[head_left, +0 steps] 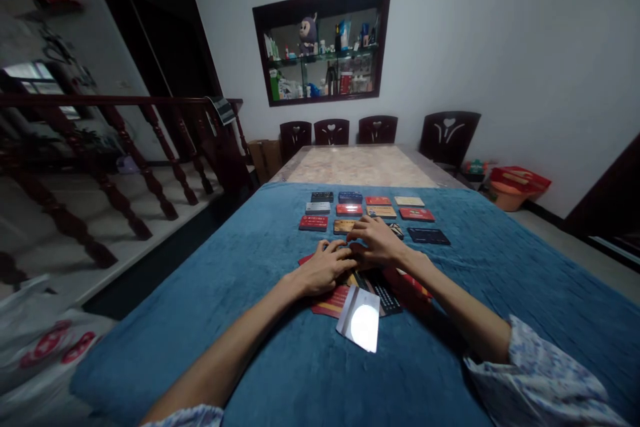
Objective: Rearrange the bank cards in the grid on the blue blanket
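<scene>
A loose pile of cards lies on the blue cloth in front of me, with a red card (327, 303), a black card (389, 297) and a shiny silver-white card (361, 320) overlapping at its near side. My left hand (325, 268) rests on the pile, its bent fingers apart. Close against it, my right hand (377, 240) arches over the far side, fingers curled down and drawn together. Whatever is under those fingertips is hidden. Beyond the hands, several card stacks stand in rows, among them a gold stack (344, 227) and a dark blue stack (429, 236).
The blue cloth (220, 280) covers the near part of a long table with a marbled top (350, 163). Dark chairs (331, 132) stand at its far end. A wooden railing (155, 180) runs along the left, with white plastic bags (45, 347) below.
</scene>
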`<state>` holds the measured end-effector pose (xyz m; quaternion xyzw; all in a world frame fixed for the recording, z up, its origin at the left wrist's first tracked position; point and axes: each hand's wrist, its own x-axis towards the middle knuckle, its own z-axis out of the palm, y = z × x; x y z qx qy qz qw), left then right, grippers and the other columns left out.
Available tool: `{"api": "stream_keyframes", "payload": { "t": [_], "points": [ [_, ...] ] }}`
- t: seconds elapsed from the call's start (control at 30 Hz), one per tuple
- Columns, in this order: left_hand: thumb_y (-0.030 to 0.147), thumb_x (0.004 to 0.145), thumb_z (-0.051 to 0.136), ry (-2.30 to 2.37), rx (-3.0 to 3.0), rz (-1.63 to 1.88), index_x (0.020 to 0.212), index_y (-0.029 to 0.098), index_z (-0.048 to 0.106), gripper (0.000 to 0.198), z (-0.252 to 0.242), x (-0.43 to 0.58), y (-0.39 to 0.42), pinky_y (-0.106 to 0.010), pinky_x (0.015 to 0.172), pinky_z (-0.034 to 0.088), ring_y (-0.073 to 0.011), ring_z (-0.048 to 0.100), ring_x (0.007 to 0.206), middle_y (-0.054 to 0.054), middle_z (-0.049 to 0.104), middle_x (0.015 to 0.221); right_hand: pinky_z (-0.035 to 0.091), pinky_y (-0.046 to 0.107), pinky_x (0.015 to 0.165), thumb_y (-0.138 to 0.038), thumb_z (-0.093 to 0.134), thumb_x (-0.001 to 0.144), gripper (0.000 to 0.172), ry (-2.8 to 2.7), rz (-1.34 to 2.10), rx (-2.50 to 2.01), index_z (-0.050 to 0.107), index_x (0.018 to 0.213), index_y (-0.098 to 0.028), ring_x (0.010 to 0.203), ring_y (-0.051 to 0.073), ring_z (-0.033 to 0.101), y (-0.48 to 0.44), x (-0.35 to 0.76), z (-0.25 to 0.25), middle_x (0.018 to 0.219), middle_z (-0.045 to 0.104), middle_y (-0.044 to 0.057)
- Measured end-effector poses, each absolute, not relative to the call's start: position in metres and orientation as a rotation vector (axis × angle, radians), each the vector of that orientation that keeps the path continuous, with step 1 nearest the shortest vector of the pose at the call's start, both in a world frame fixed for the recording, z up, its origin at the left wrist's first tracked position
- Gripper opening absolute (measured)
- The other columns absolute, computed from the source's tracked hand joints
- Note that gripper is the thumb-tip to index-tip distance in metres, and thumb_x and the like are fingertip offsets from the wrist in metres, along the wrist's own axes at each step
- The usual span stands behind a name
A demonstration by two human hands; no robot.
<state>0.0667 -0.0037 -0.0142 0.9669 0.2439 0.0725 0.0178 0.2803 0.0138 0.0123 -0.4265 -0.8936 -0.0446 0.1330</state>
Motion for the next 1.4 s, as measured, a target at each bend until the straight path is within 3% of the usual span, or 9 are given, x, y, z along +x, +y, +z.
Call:
{"api": "stream_keyframes", "payload": {
  "t": [0.2, 0.33, 0.63, 0.87, 1.03, 1.17, 1.4],
  "points": [
    [0.008, 0.086, 0.049, 0.798, 3.086, 0.235, 0.128, 0.019, 0.057, 0.044, -0.013, 0.061, -0.002, -0.055, 0.107, 0.031, -0.0326, 0.036, 0.139, -0.013, 0.054, 0.143, 0.033, 0.037, 0.082, -0.027, 0.056, 0.088, 0.022, -2.572, -0.115, -1.249, 0.073, 0.103, -0.023, 0.103, 0.025, 0.053, 0.015, 0.28, 0.009, 0.106, 0.072, 0.009],
    [0.008, 0.082, 0.054, 0.841, 3.134, 0.23, 0.126, 0.016, 0.058, 0.046, -0.009, 0.052, 0.001, -0.054, 0.107, 0.032, -0.0334, 0.037, 0.139, -0.014, 0.052, 0.144, 0.032, 0.036, 0.08, -0.027, 0.058, 0.088, 0.021, -2.571, -0.101, -1.215, 0.073, 0.102, -0.023, 0.103, 0.025, 0.053, 0.017, 0.28, 0.005, 0.106, 0.071, 0.009],
    [0.013, 0.089, 0.051, 0.95, 3.096, 0.219, 0.102, 0.016, 0.064, 0.019, 0.003, 0.038, 0.004, -0.049, 0.104, 0.035, -0.0314, 0.044, 0.134, -0.012, 0.067, 0.122, 0.035, 0.035, 0.079, -0.04, 0.063, 0.089, 0.023, -2.651, -0.01, -1.253, 0.073, 0.103, -0.024, 0.108, 0.027, 0.053, 0.005, 0.269, 0.014, 0.108, 0.07, 0.008],
    [0.019, 0.088, 0.051, 1.036, 3.052, 0.243, 0.112, 0.02, 0.064, 0.027, 0.005, 0.032, 0.006, -0.047, 0.096, 0.039, -0.0301, 0.047, 0.121, -0.01, 0.064, 0.111, 0.039, 0.039, 0.082, -0.053, 0.065, 0.087, 0.036, -2.757, 0.036, -1.27, 0.073, 0.106, -0.023, 0.11, 0.032, 0.052, 0.0, 0.261, 0.015, 0.108, 0.068, 0.01],
    [0.025, 0.088, 0.055, 1.091, 2.966, 0.192, 0.113, 0.022, 0.064, 0.027, 0.005, 0.03, 0.008, -0.049, 0.099, 0.037, -0.03, 0.045, 0.12, -0.01, 0.061, 0.118, 0.041, 0.039, 0.082, -0.059, 0.067, 0.083, 0.043, -2.767, 0.04, -1.256, 0.072, 0.106, -0.023, 0.11, 0.032, 0.052, 0.0, 0.26, 0.011, 0.109, 0.067, 0.011],
    [0.022, 0.087, 0.057, 1.058, 2.893, 0.225, 0.114, 0.021, 0.061, 0.027, 0.003, 0.029, 0.008, -0.05, 0.104, 0.034, -0.0304, 0.04, 0.13, -0.008, 0.061, 0.126, 0.041, 0.04, 0.083, -0.058, 0.069, 0.082, 0.045, -2.765, 0.038, -1.231, 0.071, 0.11, -0.022, 0.111, 0.032, 0.051, 0.0, 0.259, 0.009, 0.113, 0.066, 0.012],
    [0.023, 0.088, 0.061, 1.02, 2.903, 0.254, 0.108, 0.021, 0.063, 0.02, 0.004, 0.028, 0.009, -0.049, 0.102, 0.036, -0.0298, 0.044, 0.125, -0.008, 0.065, 0.119, 0.04, 0.043, 0.088, -0.053, 0.068, 0.084, 0.043, -2.758, 0.022, -1.215, 0.072, 0.111, -0.02, 0.113, 0.032, 0.051, -0.001, 0.257, 0.009, 0.113, 0.066, 0.012]
  ]
}}
